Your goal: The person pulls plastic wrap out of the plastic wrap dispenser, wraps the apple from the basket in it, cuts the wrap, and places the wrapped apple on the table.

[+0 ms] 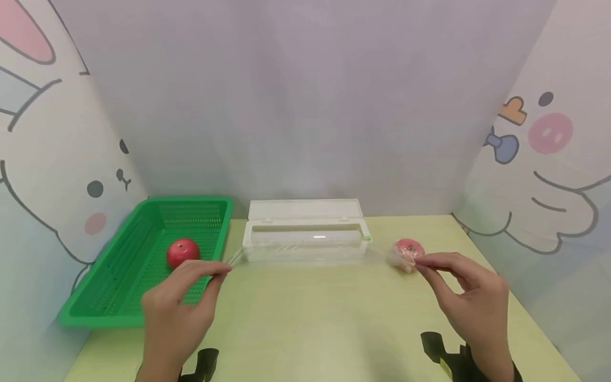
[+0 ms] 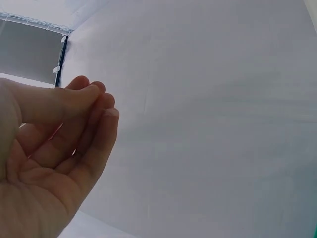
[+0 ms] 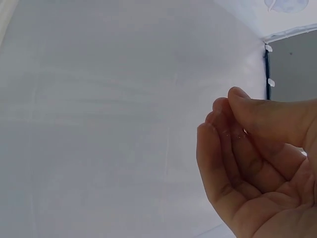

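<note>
Clear plastic film stretches between the two hands, coming from a white dispenser box whose lid stands open at the back. My left hand pinches the film's left corner between thumb and fingers, beside the green basket. The right hand pinches the right corner, close to a pink-red round item that looks wrapped in film. In the left wrist view the left hand has thumb and fingertips together; the right wrist view shows the right hand in the same pose, the film hard to see there.
A green basket stands on the left of the pale yellow table, holding a red round fruit. Grey fabric rises behind the table, and printed cartoon panels stand on both sides.
</note>
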{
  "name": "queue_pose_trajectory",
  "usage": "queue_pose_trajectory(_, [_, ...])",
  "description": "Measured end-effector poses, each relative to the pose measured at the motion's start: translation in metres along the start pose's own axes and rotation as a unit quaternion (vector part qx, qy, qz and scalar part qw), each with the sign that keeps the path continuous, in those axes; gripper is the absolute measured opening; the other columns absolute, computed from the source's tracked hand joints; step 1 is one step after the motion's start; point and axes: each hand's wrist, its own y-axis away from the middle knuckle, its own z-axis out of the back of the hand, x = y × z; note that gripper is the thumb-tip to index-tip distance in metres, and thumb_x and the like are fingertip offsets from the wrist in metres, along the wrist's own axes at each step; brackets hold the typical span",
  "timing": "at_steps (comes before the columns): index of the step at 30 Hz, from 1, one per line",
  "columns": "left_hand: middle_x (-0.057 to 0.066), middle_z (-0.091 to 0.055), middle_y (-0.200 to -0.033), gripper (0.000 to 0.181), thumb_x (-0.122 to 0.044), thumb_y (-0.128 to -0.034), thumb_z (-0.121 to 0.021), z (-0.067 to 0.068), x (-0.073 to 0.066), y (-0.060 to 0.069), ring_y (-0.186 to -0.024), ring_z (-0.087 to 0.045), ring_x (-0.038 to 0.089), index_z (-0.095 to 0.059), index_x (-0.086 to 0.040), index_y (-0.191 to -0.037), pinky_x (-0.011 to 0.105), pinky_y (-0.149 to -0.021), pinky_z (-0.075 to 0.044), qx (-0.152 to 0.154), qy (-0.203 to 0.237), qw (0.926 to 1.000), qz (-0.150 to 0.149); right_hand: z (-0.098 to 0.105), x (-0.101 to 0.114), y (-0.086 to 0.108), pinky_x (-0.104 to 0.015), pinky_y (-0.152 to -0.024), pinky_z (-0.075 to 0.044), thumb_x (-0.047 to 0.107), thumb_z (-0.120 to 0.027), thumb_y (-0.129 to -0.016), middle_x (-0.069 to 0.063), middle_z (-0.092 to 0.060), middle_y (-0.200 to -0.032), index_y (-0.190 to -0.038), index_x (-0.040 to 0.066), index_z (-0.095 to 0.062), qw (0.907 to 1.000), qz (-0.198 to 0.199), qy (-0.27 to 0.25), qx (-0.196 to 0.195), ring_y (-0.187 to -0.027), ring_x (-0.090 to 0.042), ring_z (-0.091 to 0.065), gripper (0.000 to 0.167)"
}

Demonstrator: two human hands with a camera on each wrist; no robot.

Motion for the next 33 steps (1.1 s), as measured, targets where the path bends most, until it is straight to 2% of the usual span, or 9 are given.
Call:
queue_pose_trajectory(6, [0.004, -0.073, -0.077, 0.005, -0.008, -0.0829, -0.072, 0.002, -0.003, 0.004, -0.083, -0.063, -0.006, -0.075, -0.009, -0.086, 0.002, -0.08, -0.046, -0.001, 0.011, 0.9999, 0.001, 0.002, 0.005, 0.005, -0.012, -0.08, -0.054, -0.025, -0.071, -0.063, 0.001, -0.075, -0.085, -0.083, -0.011, -0.07, 0.9999, 0.01, -0.014, -0.004, -0.079, -0.003, -0.069, 0.025])
queue_pose_trajectory(10, [0.002, -0.072, -0.077, 0.032, -0.037, -0.094, -0.057, 0.007, -0.003, 0.011, -0.083, -0.062, -0.01, -0.075, -0.012, -0.086, 0.003, -0.078, -0.046, 0.031, 0.01, 0.9994, 0.014, 0.006, 0.009, 0.013, -0.01, -0.079, -0.053, -0.025, -0.071, -0.063, 0.006, -0.074, -0.083, -0.083, -0.003, -0.072, 0.999, -0.028, 0.026, 0.024, -0.078, 0.001, -0.068, 0.03])
queue_pose_trajectory(13, [-0.002, -0.072, -0.077, 0.003, -0.018, -0.0849, -0.073, 0.013, 0.001, 0.019, -0.079, -0.061, -0.01, -0.074, -0.015, -0.086, 0.003, -0.075, -0.047, 0.081, 0.0, 0.9966, 0.014, 0.011, 0.007, 0.023, -0.006, -0.078, -0.051, -0.02, -0.075, -0.062, 0.012, -0.072, -0.081, -0.083, 0.01, -0.073, 0.9909, -0.055, 0.079, 0.093, -0.078, 0.006, -0.065, 0.037])
queue_pose_trajectory(16, [-0.008, -0.071, -0.077, 0.032, 0.005, -0.0665, -0.079, 0.017, 0.01, 0.03, -0.074, -0.062, -0.005, -0.072, -0.02, -0.086, 0.005, -0.072, -0.047, 0.156, 0.0, 0.9878, 0.005, 0.013, -0.002, 0.035, -0.005, -0.072, -0.05, -0.01, -0.079, -0.066, 0.015, -0.071, -0.078, -0.081, 0.022, -0.071, 0.9736, -0.066, 0.103, 0.193, -0.074, 0.008, -0.063, 0.036])
queue_pose_trajectory(20, [-0.009, -0.07, -0.078, 0.031, 0.007, -0.0686, -0.077, 0.019, 0.026, 0.048, -0.071, -0.061, -0.001, -0.07, -0.018, -0.085, 0.009, -0.067, -0.048, 0.309, 0.046, 0.9495, 0.024, 0.01, -0.02, 0.054, -0.012, -0.062, -0.05, 0.002, -0.076, -0.076, 0.013, -0.07, -0.077, -0.082, 0.024, -0.07, 0.9391, -0.093, 0.065, 0.324, -0.071, 0.008, -0.061, 0.024])
queue_pose_trajectory(23, [-0.006, -0.07, -0.079, 0.014, -0.002, -0.0797, -0.072, 0.019, 0.035, 0.063, -0.073, -0.058, -0.004, -0.07, -0.015, -0.086, 0.016, -0.065, -0.051, 0.436, 0.087, 0.89, 0.101, 0.006, -0.031, 0.07, -0.017, -0.059, -0.051, 0.007, -0.072, -0.082, 0.009, -0.07, -0.076, -0.082, 0.019, -0.07, 0.9108, -0.125, 0.011, 0.393, -0.07, 0.009, -0.059, 0.013])
queue_pose_trajectory(26, [-0.005, -0.07, -0.079, 0.008, -0.005, -0.0855, -0.066, 0.017, 0.042, 0.075, -0.073, -0.056, -0.008, -0.07, -0.013, -0.085, 0.02, -0.064, -0.051, 0.508, 0.102, 0.8391, 0.166, 0.0, -0.04, 0.083, -0.018, -0.058, -0.049, 0.01, -0.07, -0.084, 0.008, -0.07, -0.075, -0.081, 0.014, -0.07, 0.8755, -0.183, -0.028, 0.446, -0.07, 0.009, -0.056, 0.005])
queue_pose_trajectory(30, [-0.002, -0.069, -0.076, 0.013, 0.001, -0.0832, -0.063, 0.012, 0.051, 0.088, -0.071, -0.057, -0.008, -0.069, -0.01, -0.081, 0.019, -0.062, -0.051, 0.524, 0.123, 0.824, 0.175, -0.009, -0.048, 0.095, -0.018, -0.058, -0.047, 0.016, -0.07, -0.084, 0.011, -0.068, -0.074, -0.079, 0.01, -0.071, 0.8216, -0.273, -0.048, 0.498, -0.067, 0.008, -0.054, 0.009])
queue_pose_trajectory(33, [-0.003, -0.067, -0.073, 0.013, 0.002, -0.082, -0.063, 0.007, 0.057, 0.097, -0.069, -0.053, -0.008, -0.068, -0.01, -0.079, 0.018, -0.06, -0.048, 0.53, 0.134, 0.8114, 0.206, -0.017, -0.054, 0.104, -0.018, -0.058, -0.046, 0.016, -0.072, -0.083, 0.011, -0.067, -0.072, -0.075, 0.01, -0.07, 0.8091, -0.291, -0.048, 0.508, -0.065, 0.007, -0.052, 0.01])
